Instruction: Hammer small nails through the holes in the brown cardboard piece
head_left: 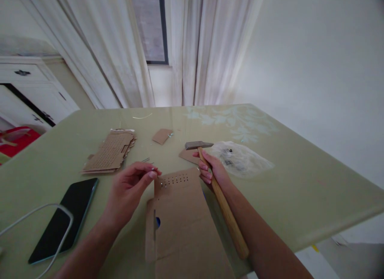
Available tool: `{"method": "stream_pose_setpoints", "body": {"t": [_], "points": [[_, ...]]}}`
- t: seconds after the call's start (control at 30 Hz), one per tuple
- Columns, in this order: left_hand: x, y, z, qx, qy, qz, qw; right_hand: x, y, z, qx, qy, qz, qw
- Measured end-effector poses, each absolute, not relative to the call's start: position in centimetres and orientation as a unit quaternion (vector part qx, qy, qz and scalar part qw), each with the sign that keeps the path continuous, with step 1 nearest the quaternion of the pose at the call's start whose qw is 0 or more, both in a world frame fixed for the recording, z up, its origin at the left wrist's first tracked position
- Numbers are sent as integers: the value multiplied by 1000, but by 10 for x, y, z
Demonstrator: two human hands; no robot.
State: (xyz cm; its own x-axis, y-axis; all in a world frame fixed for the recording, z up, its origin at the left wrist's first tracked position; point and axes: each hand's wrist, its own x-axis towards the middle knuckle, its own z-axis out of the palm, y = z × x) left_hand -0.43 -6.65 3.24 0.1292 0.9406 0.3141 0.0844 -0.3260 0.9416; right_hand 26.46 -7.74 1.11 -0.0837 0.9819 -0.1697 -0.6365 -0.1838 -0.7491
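Observation:
My right hand is closed round the wooden handle of a hammer, close under its metal head. The handle slants down toward my forearm. At the top left corner of a brown cardboard sheet, the fingertips of my left hand pinch what looks like a small nail, mostly hidden by the fingers. Rows of small punched holes run along the sheet's top edge, and a slot and a round opening are near its left side. A smaller cardboard piece lies partly behind my right hand.
Left on the table are a stack of perforated cardboard and a dark tablet crossed by a white cable. Thin metal rods and a small cardboard square lie farther back. A clear plastic bag is at right.

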Motion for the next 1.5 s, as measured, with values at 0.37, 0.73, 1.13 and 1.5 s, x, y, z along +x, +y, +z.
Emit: {"method": "stream_pose_setpoints", "body": {"t": [0.37, 0.73, 1.13, 1.5], "points": [[4, -75, 29, 668, 406, 440, 442, 266, -77, 9, -356, -245, 690, 580], [2, -76, 33, 690, 402, 432, 419, 266, -77, 11, -360, -263, 687, 574], [2, -76, 31, 704, 406, 428, 396, 265, -77, 12, -363, -265, 690, 568], [2, -76, 34, 710, 409, 426, 383, 264, -77, 12, -371, -260, 689, 566]]}}
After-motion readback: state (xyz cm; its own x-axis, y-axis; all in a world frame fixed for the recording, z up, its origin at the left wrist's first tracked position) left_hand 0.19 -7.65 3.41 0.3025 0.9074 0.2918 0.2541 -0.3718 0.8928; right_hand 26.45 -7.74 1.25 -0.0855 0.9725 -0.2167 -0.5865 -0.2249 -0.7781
